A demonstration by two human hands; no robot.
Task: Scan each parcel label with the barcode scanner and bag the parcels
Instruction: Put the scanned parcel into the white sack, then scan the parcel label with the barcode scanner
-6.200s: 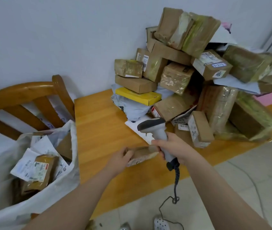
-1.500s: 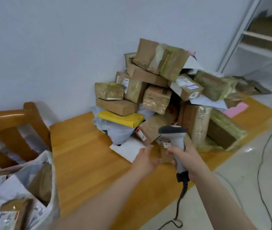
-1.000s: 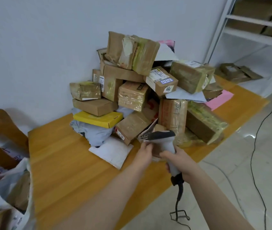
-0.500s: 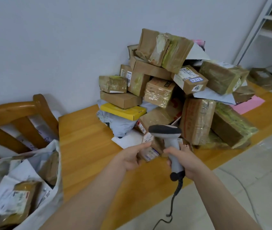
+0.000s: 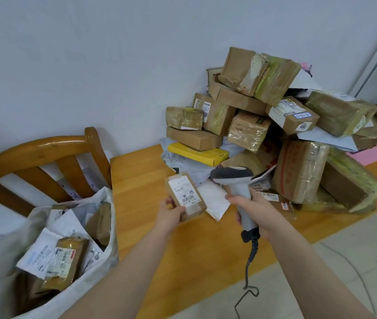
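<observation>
My left hand [image 5: 170, 214] holds a small brown parcel [image 5: 186, 195] above the wooden table [image 5: 136, 176], its white barcode label turned up toward me. My right hand [image 5: 251, 207] grips the grey barcode scanner [image 5: 233, 178] by its handle, the head level with the parcel and just to its right. A coiled cable hangs from the scanner's base. A big pile of taped cardboard parcels [image 5: 263, 125] is heaped against the wall behind both hands. At lower left a white plastic bag [image 5: 104, 254] stands open with several parcels inside.
A wooden chair [image 5: 51, 155] stands behind the bag at the left. A white mailer [image 5: 215, 200] lies flat on the table under the scanner. A yellow box [image 5: 196, 154] and a pink sheet [image 5: 373, 153] sit in the pile. Pale tiled floor runs along the table's near edge.
My left hand has pulled the small parcel out of the pile's base, drawn it leftward and turned its label up. The scanner stays in my right hand. My view has swung back left.
</observation>
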